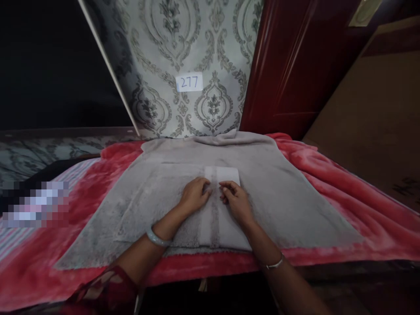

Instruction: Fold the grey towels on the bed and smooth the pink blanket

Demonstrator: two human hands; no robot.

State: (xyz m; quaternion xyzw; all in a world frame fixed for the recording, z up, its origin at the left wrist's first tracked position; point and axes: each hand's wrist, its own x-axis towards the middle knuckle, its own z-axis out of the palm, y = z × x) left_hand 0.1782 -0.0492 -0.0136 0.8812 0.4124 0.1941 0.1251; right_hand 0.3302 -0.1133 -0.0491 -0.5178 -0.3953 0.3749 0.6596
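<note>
Viewing from the head camera, I note left to right: a pixelated patch at far left, then the red blanket (344, 192) with a grey towel (278, 205) spread flat over it. My left hand (194, 195), fingers curled loosely down, presses on the towel beside a narrow folded white cloth (216, 218) lying mid-towel. My right hand (236, 201) rests on that cloth, fingertips bent; I cannot tell whether it pinches it. Behind, a label reading 277 (189, 82) sits on patterned wallpaper.
</note>
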